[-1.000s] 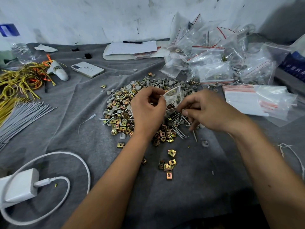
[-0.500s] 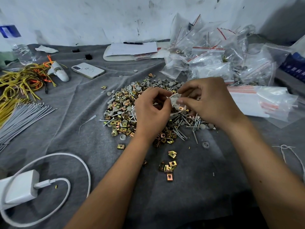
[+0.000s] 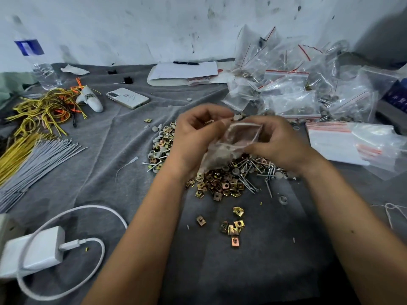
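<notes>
A small clear zip bag [image 3: 233, 142] hangs between both hands above a heap of brass clip nuts [image 3: 220, 186], screws [image 3: 253, 172] and grey washers [image 3: 157, 146] on the grey cloth. My left hand [image 3: 196, 137] pinches the bag's left edge, and my right hand [image 3: 279, 144] pinches its right edge, so the mouth is spread wide. Something pale lies in the bag's lower part. A few stray clip nuts [image 3: 233, 227] lie nearer to me.
Filled zip bags [image 3: 297, 95] pile at the back right, flat empty bags [image 3: 334, 139] beside them. A phone [image 3: 127, 98], yellow wires [image 3: 41, 113], grey ties [image 3: 37, 159], a water bottle [image 3: 39, 69], a notepad with pen [image 3: 185, 71] and a white charger [image 3: 37, 249] lie around.
Both hands have lifted the bag up from the heap and pulled its mouth open; the right hand came off the screws to the bag's right edge.
</notes>
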Available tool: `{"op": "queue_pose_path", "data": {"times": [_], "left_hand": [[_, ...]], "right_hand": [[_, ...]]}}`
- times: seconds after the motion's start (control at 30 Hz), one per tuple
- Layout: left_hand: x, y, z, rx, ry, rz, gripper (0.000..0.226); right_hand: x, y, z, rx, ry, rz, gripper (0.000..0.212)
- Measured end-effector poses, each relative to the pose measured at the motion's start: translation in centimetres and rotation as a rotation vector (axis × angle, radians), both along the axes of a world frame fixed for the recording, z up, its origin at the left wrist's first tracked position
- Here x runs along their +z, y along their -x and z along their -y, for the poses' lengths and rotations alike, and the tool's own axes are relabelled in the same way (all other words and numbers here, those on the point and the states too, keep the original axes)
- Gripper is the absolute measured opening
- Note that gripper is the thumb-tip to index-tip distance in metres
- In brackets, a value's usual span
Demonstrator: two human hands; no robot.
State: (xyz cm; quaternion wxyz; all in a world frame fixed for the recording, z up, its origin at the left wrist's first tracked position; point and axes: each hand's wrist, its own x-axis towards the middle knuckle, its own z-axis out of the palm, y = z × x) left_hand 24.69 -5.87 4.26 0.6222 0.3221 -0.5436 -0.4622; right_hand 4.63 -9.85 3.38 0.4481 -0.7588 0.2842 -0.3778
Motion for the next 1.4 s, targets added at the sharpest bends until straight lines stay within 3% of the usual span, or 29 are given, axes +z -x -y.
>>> {"op": "queue_pose_path", "data": {"times": [0.1, 0.17, 0.33, 0.4, 0.5, 0.57, 0.63, 0.7, 0.93, 1.1, 1.23, 1.4], "left_hand": [[1.8, -0.7, 0.1, -0.019, -0.057, -0.244, 0.013], [1.8, -0.9, 0.2, 0.018, -0.101, -0.297, 0.026], [-1.8, -1.6, 0.0, -0.039, -0.364, -0.092, 0.063], [-2.9, -1.6, 0.1, -0.006, -0.351, 0.044, 0.052], [-3.8, -1.6, 0.5, 0.093, -0.254, 0.189, 0.013], [-4.4, -1.6, 0.6, 0.143, -0.217, 0.261, 0.011], [-4.6, -1.4, 0.6, 0.183, -0.185, 0.274, 0.018], [-4.5, -1.1, 0.6, 0.211, -0.171, 0.173, 0.019], [-4.6, -0.7, 0.6, 0.281, -0.207, -0.043, 0.013], [-3.7, -0.7, 0.6, 0.211, -0.282, -0.234, 0.022], [-3.4, -0.5, 0.2, 0.060, -0.355, -0.280, 0.020], [-3.9, -0.7, 0.4, 0.259, -0.269, -0.052, 0.022]], "right_hand": [[0.9, -1.1, 0.1, 0.010, -0.070, 0.317, 0.019], [1.6, -1.7, 0.3, -0.032, -0.137, 0.434, 0.009], [0.8, -3.2, 1.7, -0.319, -0.335, 0.373, 0.011], [-0.2, -3.7, 2.0, -0.392, -0.375, 0.339, 0.012], [-1.5, -3.8, 2.0, -0.446, -0.370, 0.350, 0.007], [-2.0, -3.5, 2.0, -0.456, -0.351, 0.351, 0.009], [-2.0, -2.8, 2.0, -0.397, -0.347, 0.341, 0.028], [-1.7, -1.9, 2.0, -0.279, -0.357, 0.289, 0.033], [-2.3, -1.3, 1.5, -0.024, -0.262, 0.068, 0.020], [-2.4, -1.1, 1.2, 0.221, -0.364, 0.036, 0.014], [-1.8, -1.3, 1.6, 0.013, -0.392, 0.314, 0.026], [-2.5, -1.2, 2.3, -0.323, -0.312, 0.337, 0.028]]}}
